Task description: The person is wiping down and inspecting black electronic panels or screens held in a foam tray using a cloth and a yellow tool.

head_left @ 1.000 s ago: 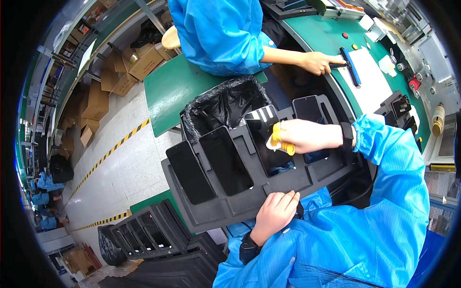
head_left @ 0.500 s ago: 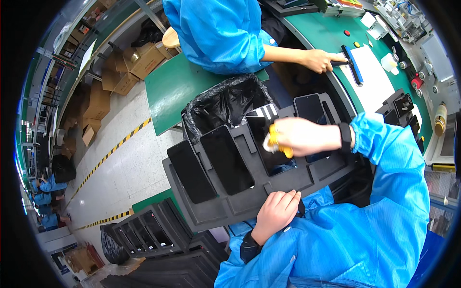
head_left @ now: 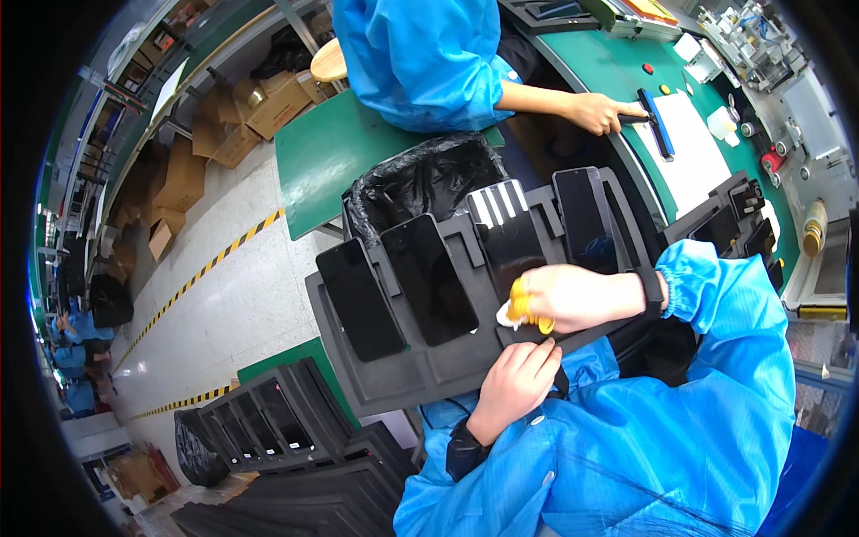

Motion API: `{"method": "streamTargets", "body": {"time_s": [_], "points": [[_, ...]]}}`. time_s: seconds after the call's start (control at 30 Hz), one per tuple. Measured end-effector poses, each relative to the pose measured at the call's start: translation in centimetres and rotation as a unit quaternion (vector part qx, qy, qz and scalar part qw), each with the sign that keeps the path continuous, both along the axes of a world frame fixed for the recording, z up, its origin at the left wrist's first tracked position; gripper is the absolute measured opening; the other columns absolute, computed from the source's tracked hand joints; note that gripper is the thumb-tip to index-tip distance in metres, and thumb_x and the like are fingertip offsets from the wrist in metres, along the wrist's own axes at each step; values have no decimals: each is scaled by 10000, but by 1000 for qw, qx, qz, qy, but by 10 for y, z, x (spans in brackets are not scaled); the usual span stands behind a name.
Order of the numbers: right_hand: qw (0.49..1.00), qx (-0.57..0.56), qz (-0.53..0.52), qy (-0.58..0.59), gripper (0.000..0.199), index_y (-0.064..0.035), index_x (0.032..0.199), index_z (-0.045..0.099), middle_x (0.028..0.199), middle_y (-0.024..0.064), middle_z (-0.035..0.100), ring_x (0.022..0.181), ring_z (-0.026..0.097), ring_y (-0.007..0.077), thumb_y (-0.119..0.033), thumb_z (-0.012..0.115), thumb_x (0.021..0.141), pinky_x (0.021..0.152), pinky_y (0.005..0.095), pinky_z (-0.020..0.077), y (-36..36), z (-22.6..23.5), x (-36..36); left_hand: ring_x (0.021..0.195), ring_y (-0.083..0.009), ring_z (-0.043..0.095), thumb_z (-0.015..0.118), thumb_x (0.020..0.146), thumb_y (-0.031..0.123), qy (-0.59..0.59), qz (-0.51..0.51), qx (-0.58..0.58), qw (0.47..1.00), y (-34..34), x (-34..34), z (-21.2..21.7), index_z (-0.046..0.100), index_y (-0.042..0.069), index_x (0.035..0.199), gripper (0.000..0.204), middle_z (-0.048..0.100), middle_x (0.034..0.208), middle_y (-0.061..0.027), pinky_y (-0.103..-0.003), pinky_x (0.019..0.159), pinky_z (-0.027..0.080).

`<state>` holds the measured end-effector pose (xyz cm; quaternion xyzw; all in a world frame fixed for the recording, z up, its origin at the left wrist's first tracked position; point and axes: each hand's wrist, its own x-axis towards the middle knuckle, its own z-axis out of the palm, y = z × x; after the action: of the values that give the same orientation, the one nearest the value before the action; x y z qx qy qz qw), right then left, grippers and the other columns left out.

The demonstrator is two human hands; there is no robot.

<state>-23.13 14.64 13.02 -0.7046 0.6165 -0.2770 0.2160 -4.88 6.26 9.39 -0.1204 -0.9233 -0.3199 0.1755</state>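
A black foam tray (head_left: 465, 380) lies in front of me, with several dark phone-like glass screens in its slots. My right hand (head_left: 582, 300) is closed on a white wipe (head_left: 506, 315); yellow finger covers (head_left: 521, 300) are on its fingers. The wipe is at the near end of the third screen (head_left: 510, 237), which reflects bright stripes at its far end. My left hand (head_left: 519, 385) grips the tray's near edge. Left of the right hand lie two more screens, the second (head_left: 431, 282) and the first (head_left: 360, 304). Another screen (head_left: 586, 219) is at the right.
Behind the tray stands a bin lined with a black bag (head_left: 420, 179). A co-worker in blue (head_left: 420, 63) reaches over the green bench (head_left: 591, 67) to a blue-edged roller (head_left: 658, 125). Stacked black trays (head_left: 295, 483) stand at lower left; cardboard boxes (head_left: 183, 174) lie beyond.
My right hand has moved the wipe toward the near end of the third screen, uncovering its middle. My left hand stays at the tray's edge. The view has shifted slightly.
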Motion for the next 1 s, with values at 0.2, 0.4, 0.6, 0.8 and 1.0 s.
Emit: {"method": "streamTargets", "body": {"time_s": [0.2, 0.4, 0.6, 0.8, 1.0], "points": [[993, -47, -107, 12, 263, -34, 1009, 567, 925, 145, 557, 854, 573, 344, -70, 641, 758, 717, 404, 477, -44, 22, -16, 856, -220, 580, 678, 688, 100, 17, 77, -25, 997, -22, 27, 7, 665, 36, 932, 252, 625, 1013, -74, -337, 743, 476], [986, -63, 24, 153, 258, -6, 1005, 587, 911, 147, 561, 842, 594, 301, -59, 582, 752, 740, 359, 510, -83, -23, 4, 827, -203, 561, 698, 701, 102, -15, 69, 14, 997, -41, 36, -1, 669, 52, 911, 217, 618, 939, -37, -322, 720, 469], [989, -74, -88, 95, 254, -18, 991, 585, 900, 170, 552, 841, 551, 371, -37, 630, 743, 742, 410, 466, -137, -12, -64, 799, -186, 554, 702, 733, 101, -30, 54, 53, 997, -44, 35, 2, 672, 65, 901, 175, 619, 920, -27, -300, 697, 467], [993, -62, -83, 47, 195, -51, 944, 601, 869, 149, 576, 837, 582, 351, -54, 631, 752, 723, 422, 483, -109, 3, -32, 788, -184, 556, 701, 747, 100, -29, 56, 61, 996, -47, 35, 1, 669, 61, 890, 152, 620, 916, -29, -302, 698, 476], [996, -25, 18, 84, 128, 25, 825, 584, 794, 190, 559, 774, 584, 341, 3, 594, 700, 706, 401, 486, -102, -3, 3, 775, -182, 557, 706, 739, 97, -23, 50, 50, 997, -47, 32, 0, 669, 58, 877, 148, 622, 904, -35, -300, 688, 476]]}}
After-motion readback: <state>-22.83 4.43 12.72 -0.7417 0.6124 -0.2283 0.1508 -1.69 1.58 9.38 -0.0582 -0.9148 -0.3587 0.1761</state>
